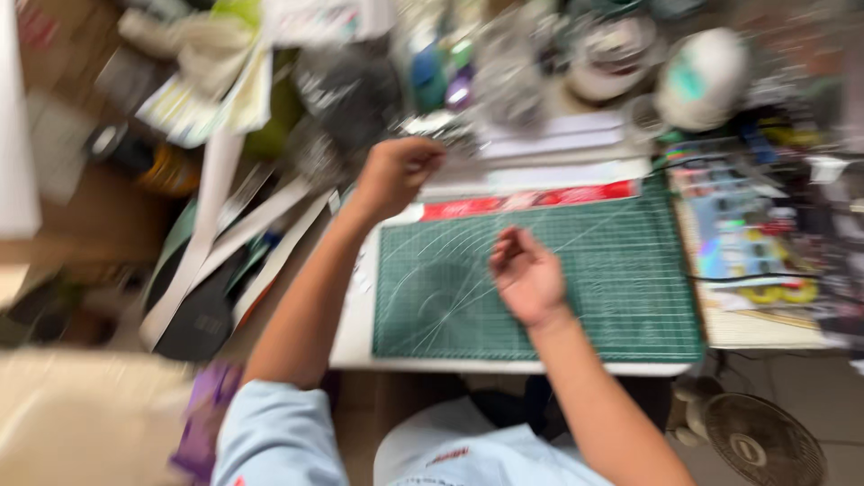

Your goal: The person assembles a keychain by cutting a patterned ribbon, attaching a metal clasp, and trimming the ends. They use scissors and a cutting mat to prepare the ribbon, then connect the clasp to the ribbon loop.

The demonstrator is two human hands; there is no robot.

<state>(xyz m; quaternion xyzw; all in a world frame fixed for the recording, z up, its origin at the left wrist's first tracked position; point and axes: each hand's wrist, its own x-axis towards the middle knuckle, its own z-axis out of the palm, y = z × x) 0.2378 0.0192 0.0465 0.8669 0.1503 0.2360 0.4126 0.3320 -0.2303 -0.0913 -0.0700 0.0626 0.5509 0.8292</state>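
Head view, heavy motion blur. Left hand is up past the far-left corner of the green cutting mat, fingers curled in tight, almost a fist, w/ fingertips pinched toward a small shiny grey thing at approx the mat's far edge. Can't tell whether it actually holds that thing or only touches it; too smeared.

Right hand hovers over the mat's middle, palm up-ish, fingers loosely curled, half open, nothing visible in it. It sits on or just above the mat; contact can't be told.

The mat lies on a white table, w/ a red strip along its far edge. Left of the mat: long white paper strips slanting across a dark flat object. Far side of table: clutter of jars, rolls and a white rounded object, all blurred. Right of the mat: colourful printed sheets and a black cable. A small fan stands on the floor at lower right. Light blue sleeves at bottom.
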